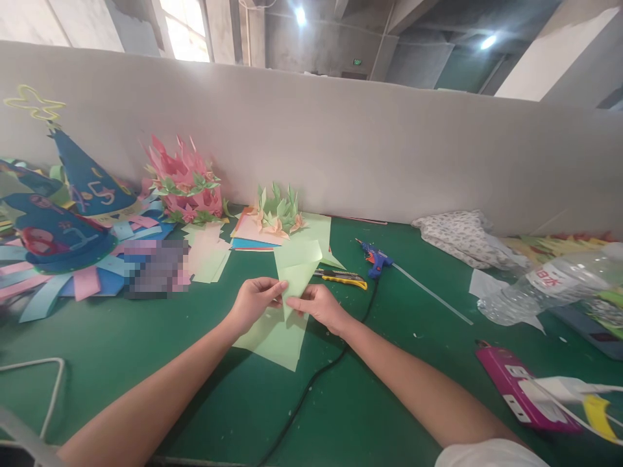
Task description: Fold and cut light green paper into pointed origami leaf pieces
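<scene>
Between my two hands, above the middle of the green table, is a light green sheet of paper (299, 263) folded into a narrow point at its lower end. My left hand (257, 301) pinches its left edge between thumb and fingers. On the other side my right hand (318, 307) grips the paper near the point, thumb on the front. Another light green sheet (277, 340) lies flat on the table underneath. Just behind my right hand rests a yellow utility knife (344, 279). A blue glue gun (376, 259) with a long clear glue stick lies to its right.
A green paper crown (280, 214) stands on stacked coloured paper; a pink paper crown (185, 181) is left of it. Blue cone hats (90, 172) fill the left. At right are a plastic bottle (549, 282) and a magenta power strip (520, 389). A black cord (318, 374) crosses the table.
</scene>
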`<control>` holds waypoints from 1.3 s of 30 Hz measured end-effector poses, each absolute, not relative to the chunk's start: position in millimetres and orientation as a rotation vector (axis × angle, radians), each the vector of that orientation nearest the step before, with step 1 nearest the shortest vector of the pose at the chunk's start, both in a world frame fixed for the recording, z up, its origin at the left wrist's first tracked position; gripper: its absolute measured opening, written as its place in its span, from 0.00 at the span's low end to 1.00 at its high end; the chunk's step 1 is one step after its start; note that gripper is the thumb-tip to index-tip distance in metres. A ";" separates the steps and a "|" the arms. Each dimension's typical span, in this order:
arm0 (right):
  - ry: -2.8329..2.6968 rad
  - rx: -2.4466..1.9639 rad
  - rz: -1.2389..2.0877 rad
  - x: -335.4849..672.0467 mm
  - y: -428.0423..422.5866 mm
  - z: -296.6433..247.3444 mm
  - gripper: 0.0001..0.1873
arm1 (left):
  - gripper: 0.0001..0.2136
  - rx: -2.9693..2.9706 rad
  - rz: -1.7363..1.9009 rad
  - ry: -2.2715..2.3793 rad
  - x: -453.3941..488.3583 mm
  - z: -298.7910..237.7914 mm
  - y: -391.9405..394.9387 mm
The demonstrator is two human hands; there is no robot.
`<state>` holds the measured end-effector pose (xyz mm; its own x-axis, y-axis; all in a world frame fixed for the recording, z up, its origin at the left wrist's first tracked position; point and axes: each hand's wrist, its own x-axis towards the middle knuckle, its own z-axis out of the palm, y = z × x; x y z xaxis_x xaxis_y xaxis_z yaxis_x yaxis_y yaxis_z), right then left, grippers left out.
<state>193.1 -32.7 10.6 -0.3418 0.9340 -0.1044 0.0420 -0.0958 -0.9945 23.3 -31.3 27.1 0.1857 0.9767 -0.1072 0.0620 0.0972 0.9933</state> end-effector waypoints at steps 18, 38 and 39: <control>-1.484 -1.139 1.499 191.9 -33.7 6.8 0.17 | 0.13 1.341 1.013 1.170 23.5 24.6 -29.9; -1.569 -1.127 1.515 192.9 -34.1 9.4 0.17 | 0.15 1.034 1.105 1.051 26.8 26.9 -32.7; -1.567 -1.135 1.520 192.8 -34.0 9.4 0.17 | 0.15 1.034 1.110 1.050 27.1 26.8 -32.8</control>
